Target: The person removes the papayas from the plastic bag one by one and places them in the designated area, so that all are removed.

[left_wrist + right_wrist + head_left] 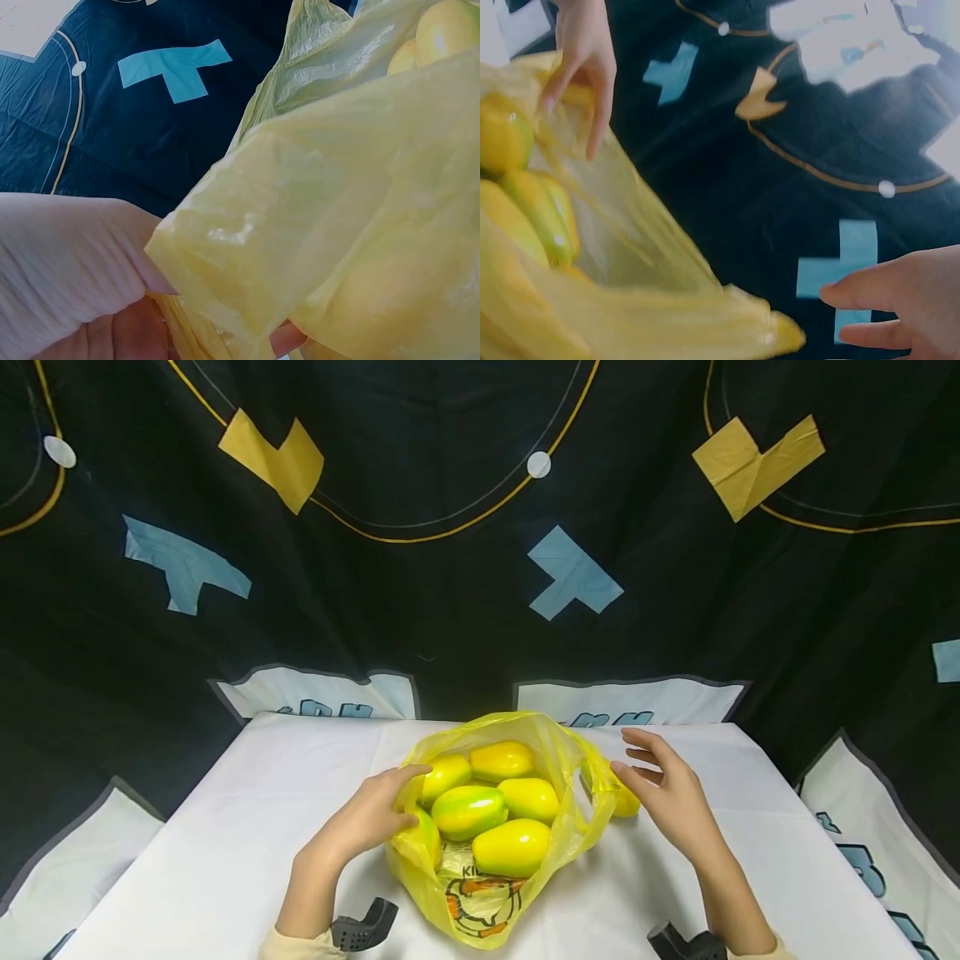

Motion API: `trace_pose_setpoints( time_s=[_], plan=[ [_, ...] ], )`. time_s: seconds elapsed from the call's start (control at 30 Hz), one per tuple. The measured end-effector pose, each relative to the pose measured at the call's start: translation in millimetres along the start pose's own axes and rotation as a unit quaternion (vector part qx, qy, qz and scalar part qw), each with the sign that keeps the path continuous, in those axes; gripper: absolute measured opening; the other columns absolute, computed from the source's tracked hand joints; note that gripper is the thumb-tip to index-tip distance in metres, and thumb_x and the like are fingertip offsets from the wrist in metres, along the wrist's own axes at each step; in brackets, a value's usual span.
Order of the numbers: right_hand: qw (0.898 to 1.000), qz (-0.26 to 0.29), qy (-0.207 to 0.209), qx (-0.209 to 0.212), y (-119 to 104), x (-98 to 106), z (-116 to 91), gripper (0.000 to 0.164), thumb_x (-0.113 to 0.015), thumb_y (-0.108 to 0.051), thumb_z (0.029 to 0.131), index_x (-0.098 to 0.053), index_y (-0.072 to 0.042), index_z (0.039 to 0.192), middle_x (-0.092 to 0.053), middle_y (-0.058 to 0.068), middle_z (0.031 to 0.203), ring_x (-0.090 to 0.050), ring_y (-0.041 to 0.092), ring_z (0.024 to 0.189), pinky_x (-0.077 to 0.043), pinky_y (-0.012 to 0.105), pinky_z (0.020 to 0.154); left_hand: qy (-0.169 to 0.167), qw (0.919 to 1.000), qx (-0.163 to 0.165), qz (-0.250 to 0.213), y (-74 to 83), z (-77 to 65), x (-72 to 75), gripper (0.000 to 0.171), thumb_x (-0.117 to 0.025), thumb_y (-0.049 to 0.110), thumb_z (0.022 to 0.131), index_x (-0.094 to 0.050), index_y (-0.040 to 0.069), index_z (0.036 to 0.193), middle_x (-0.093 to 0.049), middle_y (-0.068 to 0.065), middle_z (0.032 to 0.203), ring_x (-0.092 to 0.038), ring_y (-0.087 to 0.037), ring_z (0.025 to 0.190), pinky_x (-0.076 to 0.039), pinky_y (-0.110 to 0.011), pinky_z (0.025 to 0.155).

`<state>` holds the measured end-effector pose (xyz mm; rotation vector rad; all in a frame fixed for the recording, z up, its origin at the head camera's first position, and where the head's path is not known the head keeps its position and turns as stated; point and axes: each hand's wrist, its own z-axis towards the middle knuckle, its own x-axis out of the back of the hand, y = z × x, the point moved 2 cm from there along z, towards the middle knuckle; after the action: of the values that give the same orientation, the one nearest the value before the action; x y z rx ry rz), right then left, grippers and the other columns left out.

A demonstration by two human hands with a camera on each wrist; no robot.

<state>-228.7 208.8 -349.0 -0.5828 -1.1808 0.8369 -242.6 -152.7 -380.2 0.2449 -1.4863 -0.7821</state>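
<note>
A yellow plastic bag stands with its mouth wide on the white table, several yellow-green mangoes inside it. My left hand grips the bag's left rim, thumb and forefinger reaching over the edge; in the left wrist view the yellow film covers most of its fingers. Outside the bag on the right lies one more mango, partly hidden behind the bag's handle loop. Just beyond that mango my right hand hovers with fingers loosely spread and nothing in them. The right wrist view shows this right hand apart from the bag.
The white-covered table extends to both sides of the bag. Behind it hangs a dark cloth with yellow and blue shapes. A dark wrist-worn device sits on the left wrist, and another on the right.
</note>
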Motion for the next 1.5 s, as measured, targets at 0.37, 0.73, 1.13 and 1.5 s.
trace_pose_setpoints(
  time_s=[0.37,0.73,1.13,1.5],
  plan=[
    [0.990,0.095,0.004,0.107,-39.4,-12.1,-25.6,0.044,-0.069,-0.014,0.090,-0.055,-0.017,0.132,-0.056,0.002,0.130,-0.059,0.024,0.111,-0.049,0.025,0.089,0.001,0.9998,0.017,-0.007,-3.2,-4.9,-0.8,0.065,-0.074,-0.005,0.077,-0.052,0.007,0.137,-0.051,-0.017,0.138,-0.042,-0.039,0.130,-0.033,-0.055,0.105],
    [0.978,0.073,-0.158,0.119,-50.6,-54.3,-25.3,0.046,-0.074,-0.024,0.087,-0.055,-0.026,0.129,-0.057,-0.007,0.126,-0.057,0.016,0.111,-0.050,0.036,0.092,0.010,0.9999,0.000,0.004,-0.3,-2.8,5.1,0.064,-0.073,-0.005,0.077,-0.052,0.007,0.137,-0.051,-0.016,0.138,-0.043,-0.038,0.129,-0.034,-0.054,0.105],
    [0.954,-0.036,-0.262,0.140,-32.6,-94.0,-7.6,0.043,-0.072,-0.020,0.087,-0.058,-0.010,0.126,-0.059,0.006,0.125,-0.057,0.030,0.111,-0.048,0.046,0.092,0.008,0.9998,0.019,-0.008,0.9,-2.2,-2.0,0.064,-0.074,-0.004,0.077,-0.054,0.010,0.136,-0.052,-0.014,0.137,-0.043,-0.036,0.129,-0.035,-0.053,0.105],
    [0.952,-0.070,-0.266,0.132,-22.3,-101.1,-4.9,0.044,-0.075,-0.014,0.083,-0.059,-0.008,0.124,-0.059,0.010,0.124,-0.056,0.031,0.112,-0.046,0.048,0.092,0.005,0.9999,0.013,0.000,1.1,-1.9,-2.2,0.064,-0.073,-0.004,0.077,-0.053,0.009,0.136,-0.052,-0.015,0.137,-0.043,-0.036,0.129,-0.034,-0.053,0.105]
  ],
)
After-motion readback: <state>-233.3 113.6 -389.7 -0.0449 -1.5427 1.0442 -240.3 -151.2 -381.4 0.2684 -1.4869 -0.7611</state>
